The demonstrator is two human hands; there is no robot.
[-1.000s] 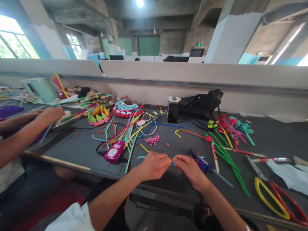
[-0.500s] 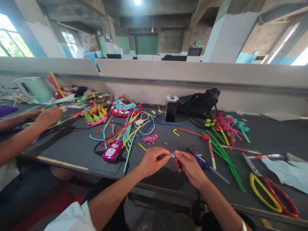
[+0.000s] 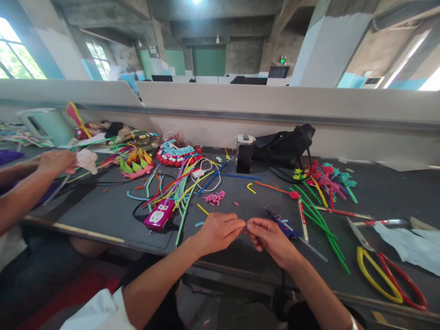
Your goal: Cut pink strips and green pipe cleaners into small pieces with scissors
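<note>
**Both hands pinched on one small piece, front edge of table**

The left hand (image 3: pixel 218 231) and the right hand (image 3: pixel 271 238) are held fingertip to fingertip just above the near edge of the dark table (image 3: pixel 103 215). Both are closed into a pinch, thumb against forefinger, with the other fingers curled in. A small piece (image 3: pixel 245 225) is gripped between the two pinches. Little of it shows, so its colour and shape cannot be told.

A blue glue gun (image 3: pixel 283 223) lies just beyond the right hand. A pink power strip (image 3: pixel 158 215) lies to the left of the left hand, under a spread of coloured pipe cleaners (image 3: pixel 178 188). Green stems (image 3: pixel 323 224) and scissors (image 3: pixel 385 275) with yellow and red handles are noted further right.

At far left, a co-worker's hand (image 3: pixel 57 161) is closed on a white scrap (image 3: pixel 86 159).
</note>
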